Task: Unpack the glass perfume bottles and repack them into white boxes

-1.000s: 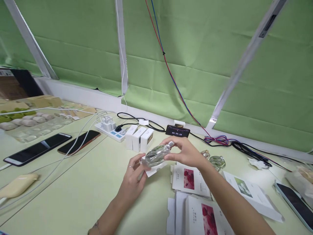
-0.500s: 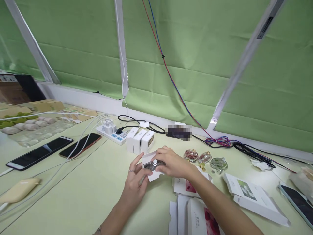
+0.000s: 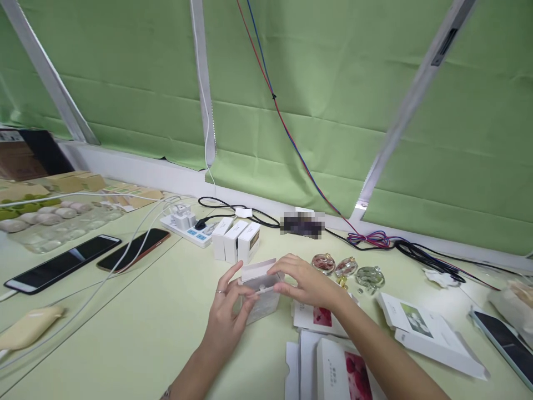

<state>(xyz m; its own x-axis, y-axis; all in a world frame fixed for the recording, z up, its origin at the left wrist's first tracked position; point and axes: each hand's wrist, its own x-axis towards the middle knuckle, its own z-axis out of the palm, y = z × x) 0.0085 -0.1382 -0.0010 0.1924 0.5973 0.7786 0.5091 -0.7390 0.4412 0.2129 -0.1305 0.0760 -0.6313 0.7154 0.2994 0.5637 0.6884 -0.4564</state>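
Observation:
A small white carton (image 3: 265, 307) is between my hands with its top flap raised. Deep in its opening shows the round pale top of a bottle (image 3: 262, 288); the rest of that bottle is hidden. My left hand (image 3: 228, 314), a ring on one finger, grips the carton's left side, its thumb and fingers at the opening. With thumb and fingers at the top right edge, my right hand (image 3: 306, 282) holds the same carton. Just beyond stand three similar small white boxes (image 3: 236, 240). Right of my hands are glass bottles with reddish (image 3: 323, 264) and greenish (image 3: 370, 279) contents.
Larger white boxes with red pictures (image 3: 333, 366) lie under and near my right forearm. A white box with a green picture (image 3: 433, 333) lies farther right. A power strip (image 3: 189, 230), phones (image 3: 64, 261) and trailing white cables occupy the left; black cables (image 3: 428, 261) run along the back.
The bottle has gone down into the carton, so only its top shows now. My right hand has opened slightly and moved to the carton's upper edge.

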